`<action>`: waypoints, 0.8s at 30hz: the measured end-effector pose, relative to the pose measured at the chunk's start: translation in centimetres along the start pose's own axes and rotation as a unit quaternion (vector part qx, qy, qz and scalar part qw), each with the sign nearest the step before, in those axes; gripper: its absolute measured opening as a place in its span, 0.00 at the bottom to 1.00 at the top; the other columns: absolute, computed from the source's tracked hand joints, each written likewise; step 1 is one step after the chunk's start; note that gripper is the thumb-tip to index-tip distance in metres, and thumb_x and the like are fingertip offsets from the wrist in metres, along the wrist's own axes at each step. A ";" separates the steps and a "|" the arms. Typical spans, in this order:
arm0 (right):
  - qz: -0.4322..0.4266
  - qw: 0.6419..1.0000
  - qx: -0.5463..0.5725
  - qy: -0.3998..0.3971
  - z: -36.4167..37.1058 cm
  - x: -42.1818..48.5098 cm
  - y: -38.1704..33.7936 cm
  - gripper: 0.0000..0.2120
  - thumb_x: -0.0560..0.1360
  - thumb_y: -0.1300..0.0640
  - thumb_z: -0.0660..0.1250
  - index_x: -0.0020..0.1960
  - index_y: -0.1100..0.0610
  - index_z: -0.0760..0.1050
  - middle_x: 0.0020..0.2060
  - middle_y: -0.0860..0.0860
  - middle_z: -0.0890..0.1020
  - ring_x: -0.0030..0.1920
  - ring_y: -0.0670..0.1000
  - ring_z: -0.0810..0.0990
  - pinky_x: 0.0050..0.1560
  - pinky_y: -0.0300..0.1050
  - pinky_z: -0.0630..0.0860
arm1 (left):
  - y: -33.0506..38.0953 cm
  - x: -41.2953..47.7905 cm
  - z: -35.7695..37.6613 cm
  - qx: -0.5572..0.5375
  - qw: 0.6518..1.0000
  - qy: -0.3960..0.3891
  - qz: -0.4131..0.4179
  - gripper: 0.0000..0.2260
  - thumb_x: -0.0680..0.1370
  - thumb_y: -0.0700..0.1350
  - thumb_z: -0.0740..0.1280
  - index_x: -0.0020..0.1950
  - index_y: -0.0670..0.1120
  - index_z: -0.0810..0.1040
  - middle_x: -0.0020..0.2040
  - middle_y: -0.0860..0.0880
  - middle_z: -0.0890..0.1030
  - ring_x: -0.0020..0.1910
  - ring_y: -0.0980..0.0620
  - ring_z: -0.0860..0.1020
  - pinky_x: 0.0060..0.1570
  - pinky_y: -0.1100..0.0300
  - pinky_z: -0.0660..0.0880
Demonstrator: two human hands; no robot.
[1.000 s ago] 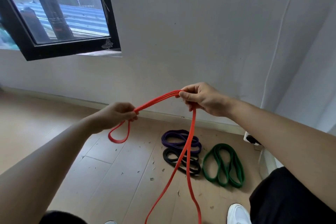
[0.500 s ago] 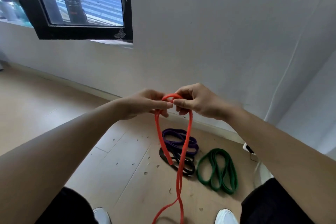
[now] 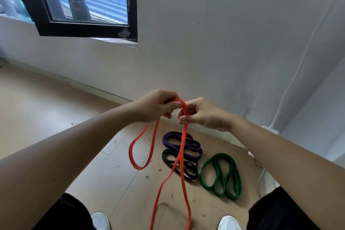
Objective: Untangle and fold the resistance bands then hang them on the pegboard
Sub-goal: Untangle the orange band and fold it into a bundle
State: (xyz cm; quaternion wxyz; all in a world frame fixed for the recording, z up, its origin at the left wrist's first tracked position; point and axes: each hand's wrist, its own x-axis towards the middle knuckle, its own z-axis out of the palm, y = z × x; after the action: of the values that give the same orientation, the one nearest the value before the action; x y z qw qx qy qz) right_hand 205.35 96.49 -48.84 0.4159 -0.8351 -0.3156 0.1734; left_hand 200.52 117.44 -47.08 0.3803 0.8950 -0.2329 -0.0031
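I hold a long red resistance band (image 3: 152, 147) in front of me with both hands close together. My left hand (image 3: 155, 106) grips its folded top, and a short loop hangs below that hand. My right hand (image 3: 200, 115) pinches the band just beside the left; from there two long strands drop toward my shoes. On the floor ahead lie a purple band (image 3: 194, 146), a black band (image 3: 190, 171) partly under the purple one, and a green band (image 3: 221, 175) to their right, each coiled. No pegboard is in view.
A white wall (image 3: 224, 43) rises just beyond the bands, with a dark-framed window (image 3: 80, 3) at upper left. A white pipe (image 3: 287, 95) runs down the wall on the right. The wooden floor (image 3: 37, 102) carries small bits of debris. My white shoes (image 3: 228, 222) show at the bottom.
My hands came together from a wide spread. The short loop has dropped to hang under my left hand, and the view has tilted further down.
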 end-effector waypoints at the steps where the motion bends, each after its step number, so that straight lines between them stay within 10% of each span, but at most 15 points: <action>1: 0.004 1.000 -0.004 -0.003 0.2 0.1 0.4 0.04 0.77 0.62 0.72 0.52 0.59 0.83 0.46 0.52 0.87 0.49 0.48 0.86 0.56 0.44 0.81 | 0.2 0.0 -0.2 -0.018 1.000 0.022 0.001 0.05 0.84 0.47 0.62 0.51 0.51 0.78 0.43 0.48 0.81 0.41 0.56 0.82 0.47 0.57 0.81; 11: 0.035 0.992 0.117 0.033 -1.6 0.6 2.3 0.09 0.78 0.64 0.71 0.57 0.66 0.78 0.44 0.56 0.82 0.45 0.52 0.82 0.51 0.45 0.81 | -2.0 -0.8 -4.6 -0.172 0.953 0.245 -0.048 0.09 0.85 0.43 0.60 0.53 0.45 0.79 0.41 0.47 0.77 0.39 0.52 0.77 0.48 0.54 0.79; 24: -0.042 0.956 0.240 0.162 -3.6 -0.9 -1.9 0.12 0.78 0.56 0.70 0.56 0.65 0.80 0.33 0.53 0.76 0.30 0.50 0.71 0.28 0.40 0.71 | -5.2 -2.7 -4.3 -0.128 0.978 -0.002 -0.163 0.14 0.80 0.51 0.67 0.60 0.43 0.80 0.51 0.42 0.81 0.50 0.47 0.80 0.50 0.59 0.77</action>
State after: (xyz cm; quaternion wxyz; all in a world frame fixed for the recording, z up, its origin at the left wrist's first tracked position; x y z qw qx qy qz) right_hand 205.95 94.68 -45.16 0.6566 -0.7135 -0.2279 0.0886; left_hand 201.05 124.69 -48.04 0.4861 0.8647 -0.0822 -0.0965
